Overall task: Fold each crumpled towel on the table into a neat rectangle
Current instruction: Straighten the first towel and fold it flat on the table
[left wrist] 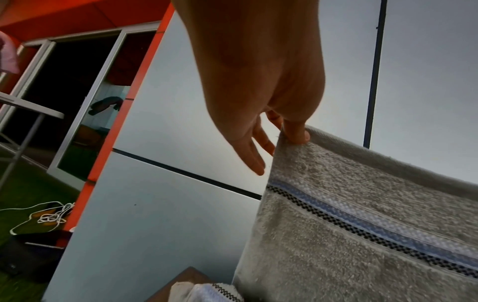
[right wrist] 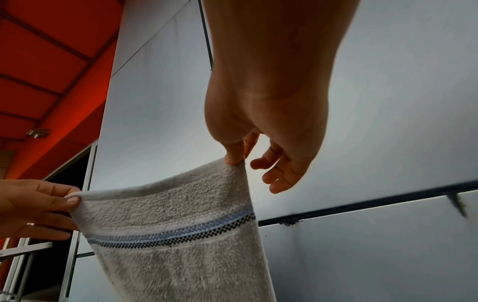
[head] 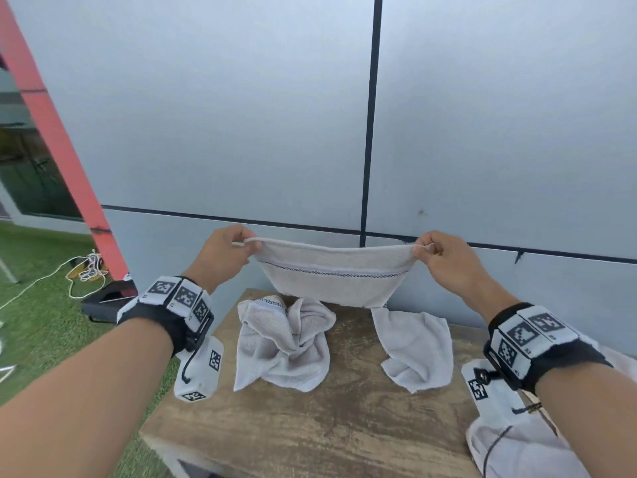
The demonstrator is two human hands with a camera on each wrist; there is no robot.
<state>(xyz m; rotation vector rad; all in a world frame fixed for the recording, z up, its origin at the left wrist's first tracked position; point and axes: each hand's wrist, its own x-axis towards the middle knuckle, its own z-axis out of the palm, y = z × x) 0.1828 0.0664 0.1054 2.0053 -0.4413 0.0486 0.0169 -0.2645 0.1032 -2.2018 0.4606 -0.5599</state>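
towel point(head: 332, 276) with a blue and checkered stripe is hanging in the air above the wooden table point(head: 344, 419), stretched between both hands. left hand point(head: 225, 255) is pinching one top corner, right hand point(head: 444, 258) is pinching the other. two crumpled towels are lying on the table beneath: one point(head: 282, 343) left, one point(head: 417, 346) right.

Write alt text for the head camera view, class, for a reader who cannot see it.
Two hands, left hand and right hand, pinch the top corners of a white towel stretched in the air above a wooden table. Two crumpled towels lie on the table beneath it.
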